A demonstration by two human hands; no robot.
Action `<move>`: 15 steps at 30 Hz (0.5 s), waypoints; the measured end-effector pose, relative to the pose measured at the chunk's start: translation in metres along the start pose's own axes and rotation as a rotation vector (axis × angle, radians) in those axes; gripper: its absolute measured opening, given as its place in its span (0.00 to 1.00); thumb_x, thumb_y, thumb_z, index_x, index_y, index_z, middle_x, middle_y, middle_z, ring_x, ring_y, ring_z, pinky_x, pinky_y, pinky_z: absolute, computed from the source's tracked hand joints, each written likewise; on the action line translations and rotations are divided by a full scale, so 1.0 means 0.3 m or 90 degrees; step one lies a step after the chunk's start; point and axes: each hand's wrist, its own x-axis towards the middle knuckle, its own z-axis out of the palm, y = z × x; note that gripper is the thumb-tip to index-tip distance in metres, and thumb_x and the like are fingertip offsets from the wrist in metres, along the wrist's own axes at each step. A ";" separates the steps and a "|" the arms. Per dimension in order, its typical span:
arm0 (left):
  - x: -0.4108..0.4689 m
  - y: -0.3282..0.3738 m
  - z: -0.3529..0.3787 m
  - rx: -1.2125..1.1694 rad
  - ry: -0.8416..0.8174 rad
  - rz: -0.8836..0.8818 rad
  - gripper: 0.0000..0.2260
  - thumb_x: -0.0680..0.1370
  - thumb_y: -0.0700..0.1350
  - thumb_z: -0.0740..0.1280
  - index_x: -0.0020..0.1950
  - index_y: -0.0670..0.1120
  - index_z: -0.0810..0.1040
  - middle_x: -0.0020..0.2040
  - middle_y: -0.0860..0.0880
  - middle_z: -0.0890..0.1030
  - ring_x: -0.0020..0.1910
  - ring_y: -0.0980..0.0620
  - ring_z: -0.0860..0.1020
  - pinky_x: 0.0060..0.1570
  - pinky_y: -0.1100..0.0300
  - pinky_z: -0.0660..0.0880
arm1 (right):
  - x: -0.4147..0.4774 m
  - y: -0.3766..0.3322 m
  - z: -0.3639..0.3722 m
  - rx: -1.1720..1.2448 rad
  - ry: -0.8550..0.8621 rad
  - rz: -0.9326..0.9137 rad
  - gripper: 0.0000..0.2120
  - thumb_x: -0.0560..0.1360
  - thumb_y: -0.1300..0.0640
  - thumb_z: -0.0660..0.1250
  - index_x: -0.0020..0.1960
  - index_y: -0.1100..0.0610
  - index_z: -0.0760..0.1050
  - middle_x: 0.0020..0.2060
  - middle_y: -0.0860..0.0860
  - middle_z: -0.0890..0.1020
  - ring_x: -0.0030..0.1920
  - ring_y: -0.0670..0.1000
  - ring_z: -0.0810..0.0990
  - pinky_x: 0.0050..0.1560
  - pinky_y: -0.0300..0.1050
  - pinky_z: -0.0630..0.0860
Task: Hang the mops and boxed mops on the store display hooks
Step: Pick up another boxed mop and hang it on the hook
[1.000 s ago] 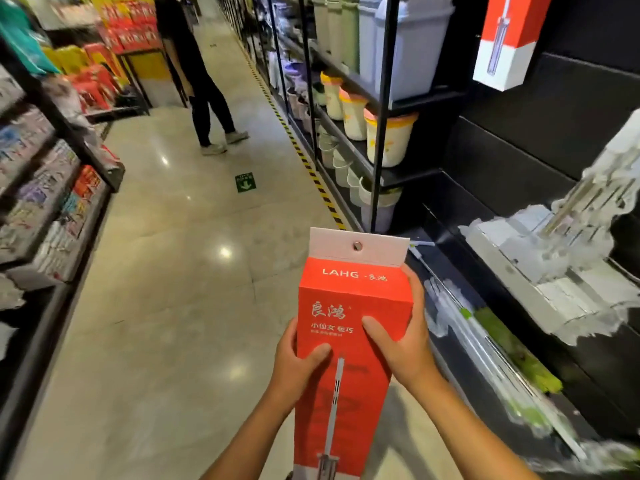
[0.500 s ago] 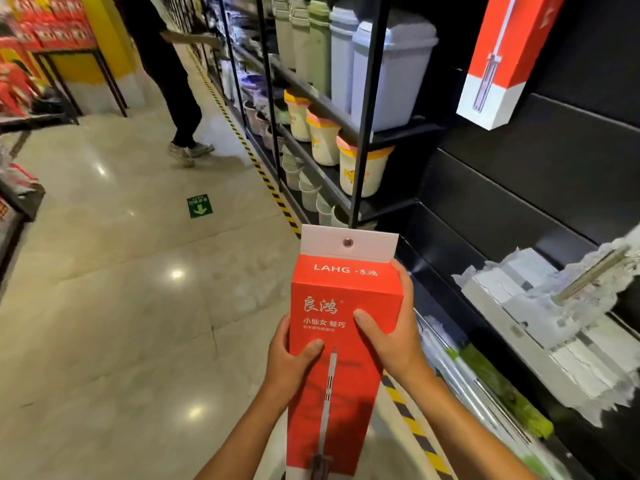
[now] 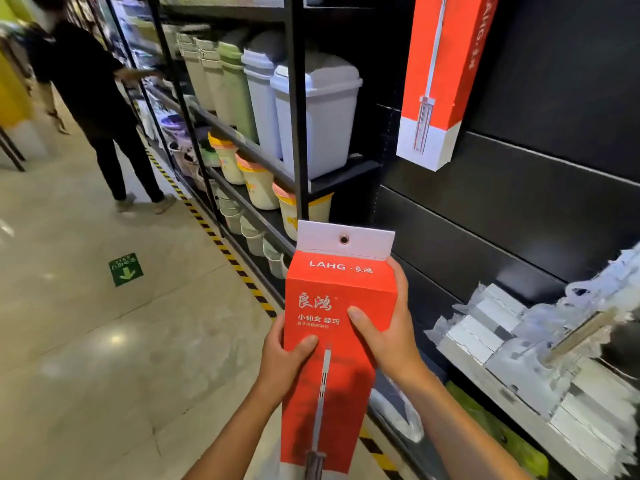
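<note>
**Store aisle, black display wall on right: boxed mop in both hands, not hung yet**

Store aisle with pale polished floor [image 3: 86, 341]. Black panel wall [image 3: 519, 220] runs along the right, and a shelf rack of lidded bins [image 3: 311, 116] stands further down.

- Boxed mop [image 3: 332, 358]: red carton, upright, near centre and short of the wall. Its white top flap faces the camera, eyelet [image 3: 344, 239] uncovered.
- Left hand [image 3: 284, 358] grips the box's left edge, thumb curled onto the front face.
- Right hand [image 3: 384, 334] grips the right edge slightly higher, thumb on the front, fingers wrapped behind.
- Likely reason for the grip: two hands on the upper half steady a long carton and leave the eyelet free for a hook.
- Hung box [image 3: 440, 81], same carton, hangs on the wall up right. The free slot is probably beside it. I can't make out a hook.
- Wrapped mops [image 3: 519, 341] lie piled on the low ledge at near right, not hung.
- Another person [image 3: 93, 98] stands far left, reaching into the rack.

Versus the earlier frames:
- View has swung right and closer to the wall.
- Hung box and bins now look larger.
- Left-hand aisle shelving is out of frame.
- Grip is unchanged, and the box has stayed upright.
</note>
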 end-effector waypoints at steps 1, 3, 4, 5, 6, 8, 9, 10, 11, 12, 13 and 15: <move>0.049 0.019 0.023 -0.003 -0.003 0.003 0.34 0.62 0.59 0.77 0.66 0.50 0.77 0.55 0.54 0.88 0.53 0.53 0.87 0.46 0.64 0.82 | 0.052 0.004 -0.014 -0.001 0.000 0.001 0.44 0.70 0.41 0.76 0.78 0.38 0.55 0.69 0.44 0.77 0.65 0.48 0.80 0.64 0.56 0.80; 0.147 0.056 0.064 0.002 -0.015 0.003 0.34 0.62 0.60 0.77 0.66 0.50 0.77 0.55 0.53 0.88 0.53 0.53 0.87 0.46 0.63 0.82 | 0.150 0.013 -0.039 -0.004 0.007 0.004 0.45 0.70 0.41 0.76 0.78 0.36 0.54 0.69 0.45 0.76 0.65 0.48 0.81 0.64 0.59 0.79; 0.195 0.069 0.084 0.004 -0.018 0.003 0.35 0.62 0.61 0.77 0.67 0.50 0.77 0.56 0.51 0.88 0.54 0.51 0.87 0.46 0.62 0.83 | 0.196 0.019 -0.051 -0.002 0.015 0.001 0.45 0.70 0.41 0.76 0.78 0.37 0.54 0.70 0.45 0.76 0.65 0.48 0.80 0.65 0.59 0.79; 0.243 0.081 0.104 0.002 -0.022 0.008 0.37 0.62 0.61 0.77 0.68 0.49 0.77 0.56 0.50 0.87 0.55 0.50 0.87 0.47 0.60 0.83 | 0.242 0.025 -0.064 0.000 0.024 -0.007 0.45 0.70 0.41 0.76 0.79 0.37 0.54 0.70 0.45 0.76 0.65 0.48 0.80 0.65 0.59 0.79; 0.287 0.093 0.123 -0.005 -0.027 0.016 0.38 0.63 0.62 0.77 0.69 0.48 0.76 0.57 0.50 0.87 0.55 0.49 0.87 0.48 0.59 0.83 | 0.285 0.030 -0.079 -0.002 0.032 -0.016 0.44 0.70 0.41 0.75 0.78 0.37 0.54 0.69 0.45 0.77 0.65 0.47 0.80 0.66 0.58 0.78; 0.365 0.118 0.164 -0.006 -0.039 0.030 0.38 0.63 0.62 0.77 0.69 0.49 0.76 0.58 0.49 0.87 0.56 0.49 0.87 0.50 0.57 0.83 | 0.364 0.032 -0.107 -0.011 0.040 -0.027 0.43 0.70 0.42 0.75 0.78 0.37 0.55 0.69 0.44 0.77 0.65 0.47 0.81 0.65 0.56 0.79; 0.399 0.132 0.182 -0.004 -0.047 0.036 0.36 0.63 0.62 0.77 0.68 0.50 0.76 0.57 0.50 0.87 0.55 0.50 0.86 0.50 0.57 0.83 | 0.396 0.030 -0.118 -0.014 0.045 -0.031 0.43 0.71 0.43 0.75 0.78 0.38 0.55 0.69 0.44 0.78 0.65 0.48 0.81 0.65 0.56 0.79; 0.430 0.150 0.201 -0.006 -0.057 0.040 0.35 0.63 0.62 0.77 0.67 0.51 0.76 0.56 0.52 0.88 0.55 0.51 0.87 0.49 0.58 0.83 | 0.426 0.026 -0.129 -0.015 0.052 -0.035 0.43 0.71 0.43 0.75 0.78 0.39 0.55 0.69 0.45 0.77 0.65 0.48 0.81 0.65 0.56 0.79; 0.462 0.171 0.219 -0.014 -0.064 0.045 0.34 0.62 0.62 0.76 0.66 0.52 0.77 0.55 0.54 0.88 0.54 0.53 0.87 0.47 0.61 0.83 | 0.456 0.021 -0.139 -0.017 0.061 -0.040 0.43 0.71 0.43 0.75 0.79 0.39 0.55 0.69 0.46 0.77 0.65 0.49 0.81 0.65 0.56 0.79; 0.497 0.192 0.237 -0.020 -0.072 0.048 0.34 0.62 0.62 0.76 0.66 0.51 0.77 0.54 0.54 0.88 0.53 0.54 0.87 0.46 0.63 0.82 | 0.490 0.015 -0.149 -0.021 0.065 -0.044 0.43 0.71 0.43 0.75 0.79 0.40 0.55 0.69 0.46 0.77 0.65 0.48 0.81 0.65 0.56 0.79; 0.532 0.216 0.254 -0.026 -0.077 0.052 0.35 0.62 0.62 0.76 0.66 0.51 0.77 0.54 0.53 0.88 0.53 0.54 0.87 0.45 0.64 0.82 | 0.528 0.006 -0.158 -0.028 0.068 -0.048 0.43 0.71 0.42 0.75 0.79 0.41 0.54 0.69 0.46 0.77 0.65 0.48 0.81 0.65 0.56 0.79; 0.607 0.265 0.281 -0.041 -0.089 0.058 0.35 0.62 0.64 0.75 0.66 0.51 0.77 0.54 0.52 0.87 0.52 0.55 0.87 0.44 0.65 0.82 | 0.611 -0.021 -0.173 -0.052 0.070 -0.060 0.44 0.71 0.42 0.75 0.79 0.43 0.54 0.70 0.45 0.76 0.66 0.47 0.80 0.66 0.57 0.79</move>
